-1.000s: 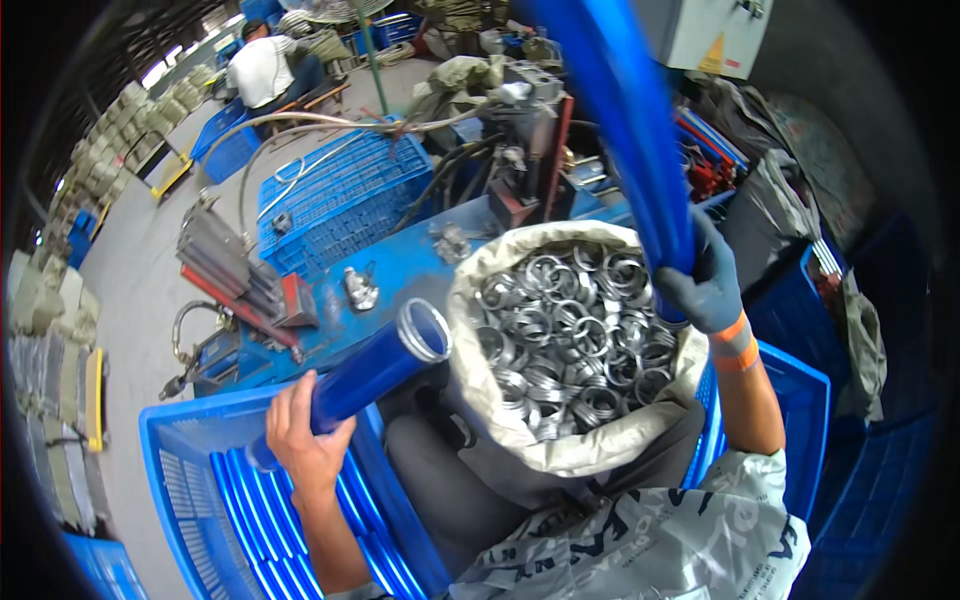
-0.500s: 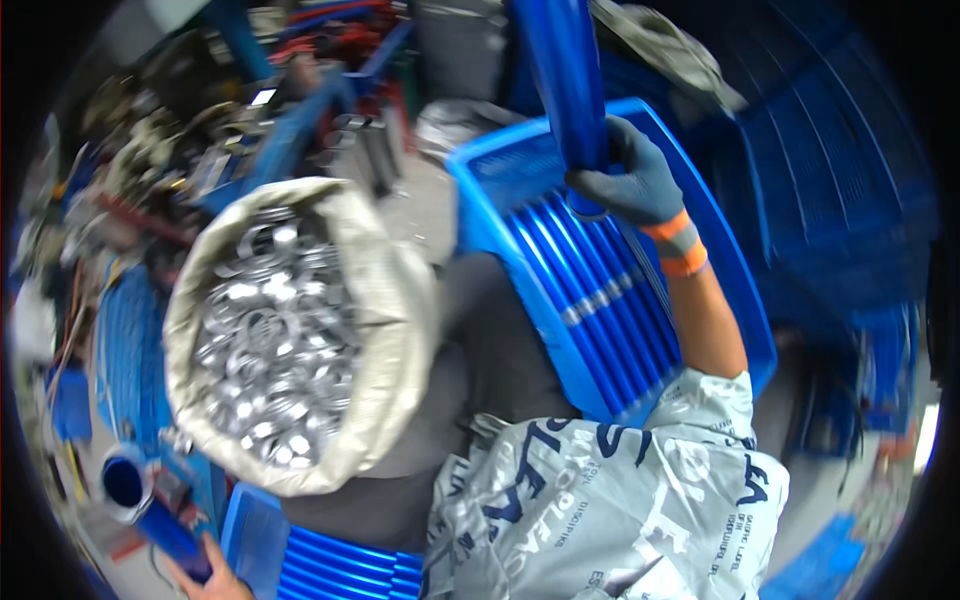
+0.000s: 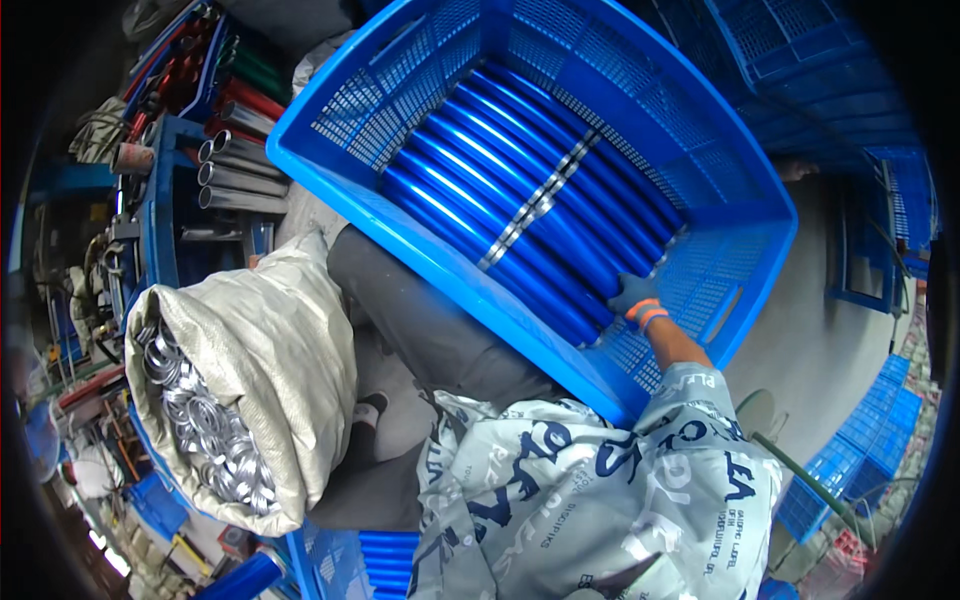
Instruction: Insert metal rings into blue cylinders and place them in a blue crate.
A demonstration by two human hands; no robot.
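Observation:
Deep in a blue plastic crate (image 3: 330, 180) lie glossy blue metal tubes (image 3: 470, 180), side by side, with silvery ends meeting in a line across the middle. My right hand (image 3: 638, 297), in a dark grey glove with an orange cuff, is closed around the near end of one blue tube (image 3: 590, 255) on the right part of the layer. My left hand is out of sight. At the lower left edge another blue tube (image 3: 245, 577) shows in part; what holds it, if anything, is cut off.
A pale woven sack (image 3: 270, 340) of silvery metal rings (image 3: 205, 420) stands at my left. A second blue crate (image 3: 325, 560) with blue tubes sits at the lower edge. Bare metal tubes (image 3: 235, 175) stack on a blue rack at the far left. More blue crates (image 3: 860, 430) stand right.
My right hand has lowered the blue tube into the crate among the others. The view has shifted toward the crate, and my left hand has left the picture.

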